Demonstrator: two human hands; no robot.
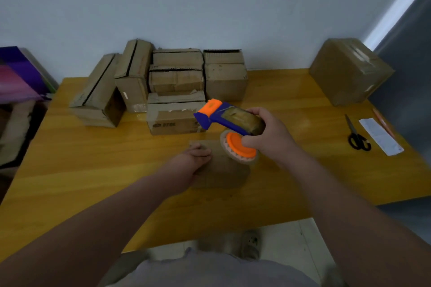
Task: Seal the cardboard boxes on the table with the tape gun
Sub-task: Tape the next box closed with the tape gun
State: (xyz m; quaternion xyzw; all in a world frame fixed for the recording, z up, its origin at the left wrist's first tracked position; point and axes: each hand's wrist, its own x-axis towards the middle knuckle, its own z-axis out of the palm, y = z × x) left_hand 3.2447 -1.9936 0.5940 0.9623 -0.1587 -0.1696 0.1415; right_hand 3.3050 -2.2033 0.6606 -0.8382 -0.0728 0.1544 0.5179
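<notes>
Yellow table (70, 170) by a pale wall bears a small box (224, 170); the left hand (196, 158) curls over its far-left corner. Just above it, the right hand (270, 137) clasps the tape gun (224, 119). The tape should probably start past the far edge, then run straight along the seam. Stacked boxes (175, 77) behind it hide their contents.

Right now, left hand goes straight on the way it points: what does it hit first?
Likely the tape roll on the tape gun in the right hand; the left hand holds the small box. Roll may sit higher, depth unclear.
</notes>
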